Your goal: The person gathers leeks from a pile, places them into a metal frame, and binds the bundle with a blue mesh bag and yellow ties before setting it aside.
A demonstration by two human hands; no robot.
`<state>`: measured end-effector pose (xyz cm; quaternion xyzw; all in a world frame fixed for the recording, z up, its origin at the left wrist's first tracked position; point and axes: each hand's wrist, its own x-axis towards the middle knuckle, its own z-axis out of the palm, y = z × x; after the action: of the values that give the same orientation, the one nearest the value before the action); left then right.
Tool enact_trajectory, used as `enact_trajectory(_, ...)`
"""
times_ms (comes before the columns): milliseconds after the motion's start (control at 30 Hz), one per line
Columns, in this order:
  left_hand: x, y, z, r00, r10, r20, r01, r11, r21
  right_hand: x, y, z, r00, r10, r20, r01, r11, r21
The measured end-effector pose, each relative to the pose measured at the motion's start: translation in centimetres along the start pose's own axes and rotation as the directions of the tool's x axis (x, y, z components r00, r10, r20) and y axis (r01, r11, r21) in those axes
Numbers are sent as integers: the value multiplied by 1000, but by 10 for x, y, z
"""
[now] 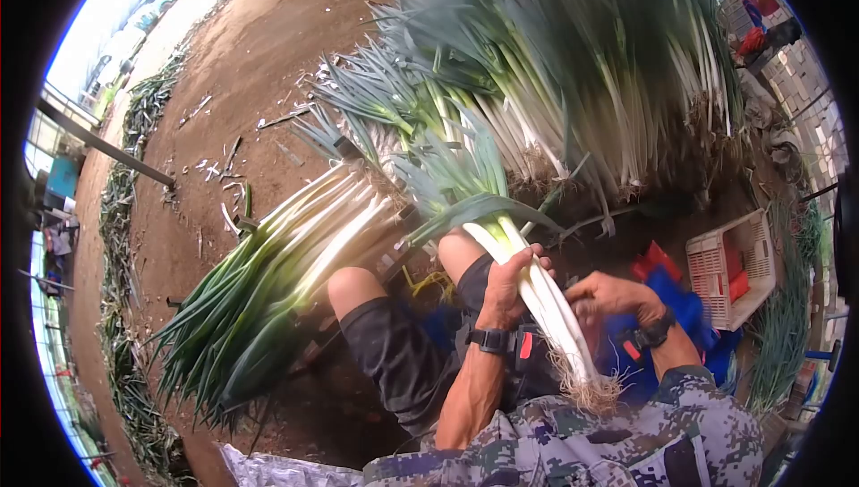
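Note:
My left hand [506, 287] is wrapped around the white shafts of a few leeks [548, 297]. They lie slantwise over my lap, with roots toward my body and green leaves pointing away. My right hand [617, 297] is just right of the shafts, fingers curled in and partly blurred. Whether anything is pinched in them is hidden. To the left, a pile of leeks [309, 245] with bare pale shafts lies with its leaves toward the lower left. Beyond my knees stands a big heap of leeks [555, 67], roots toward me.
A pale plastic crate [729, 268] with something red inside stands at the right. Blue plastic [671, 308] lies beside my right arm. Leaf scraps [228, 165] litter the dirt floor [268, 49]. A row of leaves [130, 263] runs along the left, near a dark pole [107, 143].

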<state>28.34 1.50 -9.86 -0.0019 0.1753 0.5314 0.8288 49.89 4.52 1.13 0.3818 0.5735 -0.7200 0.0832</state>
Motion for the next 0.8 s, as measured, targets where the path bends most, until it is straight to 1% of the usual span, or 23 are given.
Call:
enact_trajectory(33, -4, -1, 6, 999, 20, -39, -18, 998, 59, 4, -3, -13, 967, 53, -251, -25, 993, 112)
enact_trajectory(67, -4, -1, 11, 996, 49, -71, -41, 992, 118, 23, 1, -23, 825, -133, -550, 149, 989, -15)
enact_trajectory(100, -6, -3, 19, 991, 79, -105, -60, 983, 175, 33, -19, -28, 670, -342, -659, 264, 939, -219)
enact_trajectory(133, -8, -4, 31, 986, 104, -127, -75, 974, 213, 42, -36, -34, 590, -469, -657, 255, 881, -399)
enact_trajectory(167, -13, -3, 44, 986, 98, -138, -58, 962, 267, 56, -49, -38, 510, -624, -592, 263, 768, -584)
enact_trajectory(233, -10, -10, 48, 983, 168, -68, -138, 938, 318, 87, -65, -42, 428, -788, -442, 250, 573, -780)
enact_trajectory(300, -12, -12, 50, 976, 208, -59, -174, 919, 354, 109, -73, -47, 429, -838, -337, 243, 466, -851)
enact_trajectory(333, -13, -12, 51, 973, 224, -53, -188, 907, 377, 112, -75, -54, 494, -794, -354, 210, 504, -838)
enact_trajectory(433, -19, -7, 50, 965, 251, -76, -195, 881, 431, 112, -65, -75, 446, -847, -288, 299, 444, -845)
enact_trajectory(467, -20, -5, 50, 963, 254, -86, -190, 873, 449, 102, -59, -84, 445, -742, -501, 305, 652, -695)
enact_trajectory(500, -19, -5, 50, 963, 253, -93, -184, 870, 457, 90, -52, -97, 448, -586, -675, 310, 810, -497)
enact_trajectory(533, -17, -4, 49, 960, 260, -106, -183, 865, 467, 82, -37, -108, 259, -492, -831, 529, 792, -304)
enact_trajectory(567, -18, -3, 45, 954, 273, -126, -183, 859, 478, 65, -28, -126, 238, -223, -945, 666, 746, -9)
enact_trajectory(600, -16, -7, 39, 945, 302, -125, -223, 875, 430, 49, -7, -151, 188, -113, -976, 711, 701, 56)
enact_trajectory(633, -24, -2, 49, 954, 259, -149, -180, 896, 406, 39, 41, -194, 191, 15, -981, 782, 602, 162)
enact_trajectory(667, -22, -4, 45, 945, 299, -133, -216, 876, 432, 27, 89, -227, 147, 79, -986, 844, 510, 167)
enact_trajectory(700, -18, -7, 40, 934, 338, -116, -253, 854, 455, 14, 138, -261, 110, 267, -958, 862, 453, 225)
enact_trajectory(767, -22, -5, 43, 930, 359, -73, -281, 827, 487, -5, 185, -272, -43, 434, -900, 894, 418, 160)
enact_trajectory(800, -25, -5, 46, 927, 367, -83, -287, 832, 475, -14, 218, -288, 22, 503, -864, 924, 320, 210)
